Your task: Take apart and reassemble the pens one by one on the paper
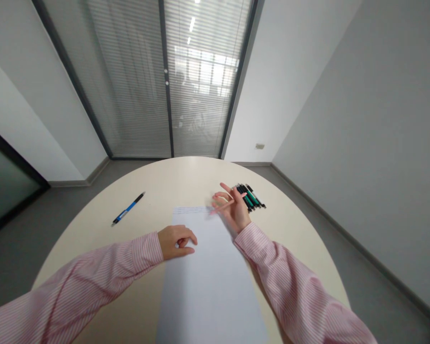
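Note:
My right hand is raised at the top right corner of the white paper, palm turned up. It holds a slim pink pen-like stick across its fingers, with the lower end blurred; whether it is a pen or a pencil I cannot tell. Several lines run along the paper's far edge. On the left edge of the sheet rests my left hand, its thumb and forefinger apart and the other fingers curled under. No held object shows in it.
Behind my right hand lies a row of several pens, dark, green and white. A blue and black pen lies apart on the left of the round cream table. Beyond stands a glass partition with blinds.

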Tool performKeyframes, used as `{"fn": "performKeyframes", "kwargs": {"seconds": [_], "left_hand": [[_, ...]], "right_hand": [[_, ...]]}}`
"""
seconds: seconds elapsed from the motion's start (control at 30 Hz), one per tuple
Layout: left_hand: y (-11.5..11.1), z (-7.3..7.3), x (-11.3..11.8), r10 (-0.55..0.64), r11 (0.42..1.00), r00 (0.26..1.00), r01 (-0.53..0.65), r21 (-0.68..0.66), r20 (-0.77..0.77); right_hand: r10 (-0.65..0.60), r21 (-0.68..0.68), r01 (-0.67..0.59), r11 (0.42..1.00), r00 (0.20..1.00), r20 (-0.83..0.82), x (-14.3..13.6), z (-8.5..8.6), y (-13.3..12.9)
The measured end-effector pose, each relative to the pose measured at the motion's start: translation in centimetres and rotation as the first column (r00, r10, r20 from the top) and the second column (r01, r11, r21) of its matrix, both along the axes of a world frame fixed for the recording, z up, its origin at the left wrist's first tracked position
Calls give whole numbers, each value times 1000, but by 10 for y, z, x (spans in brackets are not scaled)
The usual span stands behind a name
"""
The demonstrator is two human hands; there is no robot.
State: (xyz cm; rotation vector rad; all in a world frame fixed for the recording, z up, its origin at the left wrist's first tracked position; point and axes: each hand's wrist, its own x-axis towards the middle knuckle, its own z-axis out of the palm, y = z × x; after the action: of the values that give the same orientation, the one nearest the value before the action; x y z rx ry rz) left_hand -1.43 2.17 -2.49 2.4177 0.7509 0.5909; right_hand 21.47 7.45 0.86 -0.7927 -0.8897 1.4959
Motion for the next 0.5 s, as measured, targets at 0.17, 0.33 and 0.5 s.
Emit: {"fn": "performKeyframes", "kwargs": {"seconds": [0.17,0.33,0.5], "left_hand": [[1,-2,-1,-3,1000,1000,3,4,3],[0,-1,-1,-5,1000,1000,5,16,-1],[0,-1,-1,-6,1000,1000,6,27,-5]], "right_hand": [[-11,54,-8,999,939,343,-2,-10,5],[-166,234,44,971,832,530,-3,-21,6],[-25,135,-57,989,842,539,0,-28,7]]}}
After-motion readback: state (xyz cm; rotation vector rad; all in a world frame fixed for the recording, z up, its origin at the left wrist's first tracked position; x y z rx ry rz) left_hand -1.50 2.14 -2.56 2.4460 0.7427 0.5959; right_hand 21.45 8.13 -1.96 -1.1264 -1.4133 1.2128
